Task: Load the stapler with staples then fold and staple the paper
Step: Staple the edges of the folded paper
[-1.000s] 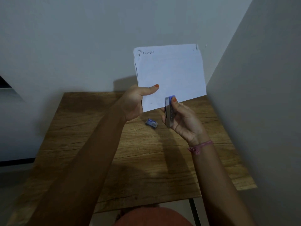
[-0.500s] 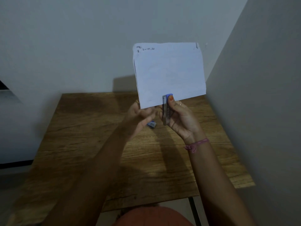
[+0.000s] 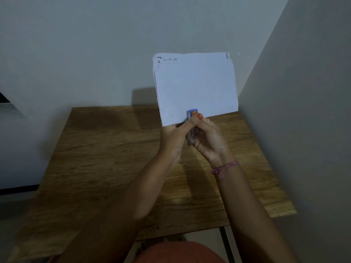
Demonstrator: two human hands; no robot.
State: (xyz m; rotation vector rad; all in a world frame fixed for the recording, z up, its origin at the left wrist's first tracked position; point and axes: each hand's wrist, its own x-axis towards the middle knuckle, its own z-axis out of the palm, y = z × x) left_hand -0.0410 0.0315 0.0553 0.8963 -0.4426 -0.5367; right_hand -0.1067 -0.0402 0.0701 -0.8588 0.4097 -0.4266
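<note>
A folded paper (image 3: pixel 195 88) stands upright above a wooden table (image 3: pixel 106 158), its lower edge caught in a blue-tipped stapler (image 3: pixel 192 122). The right hand (image 3: pixel 210 137) wraps its fingers round the stapler; the left hand (image 3: pixel 175 137) pinches paper and stapler, hiding most of the tool. Grey walls (image 3: pixel 95 44) close in behind.

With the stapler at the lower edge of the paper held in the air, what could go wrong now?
1. The folded paper is held in the air above the table only at its lower edge, so it may shift and the staple may land crooked.
2. The left hand and right hand crowd around the stapler; a fingertip might get pinched.
3. The stapler bites only near the edge, so the staple might miss a layer.
</note>
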